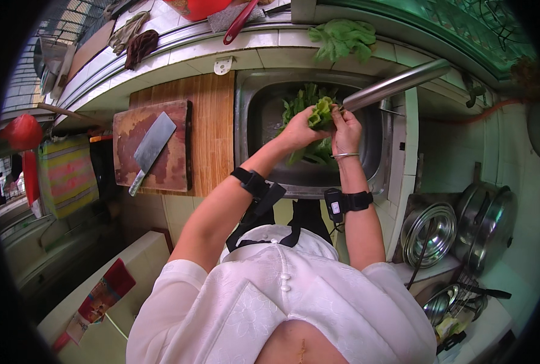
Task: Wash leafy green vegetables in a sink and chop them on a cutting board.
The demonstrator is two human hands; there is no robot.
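Note:
Over the stainless-steel sink [260,109], my left hand [301,131] is closed round a bunch of leafy greens [321,111]. The fingers of my right hand [348,132] pinch the same bunch at its right end, close to my left fingertips. A metal bangle circles my right wrist. Darker green leaves [306,96] lie in the basin behind and beneath my hands, partly hidden by them. From the upper right, a thick stainless-steel tube [397,84] slants down so that its lower end appears beside my right fingertips.
Left of the sink, a cleaver [155,143] lies on a worn chopping board [122,132] on the wood-patterned counter [213,136]. A green cloth [345,38] hangs over the ledge behind. Metal bowls [429,234] and large pans [492,227] stand at the right.

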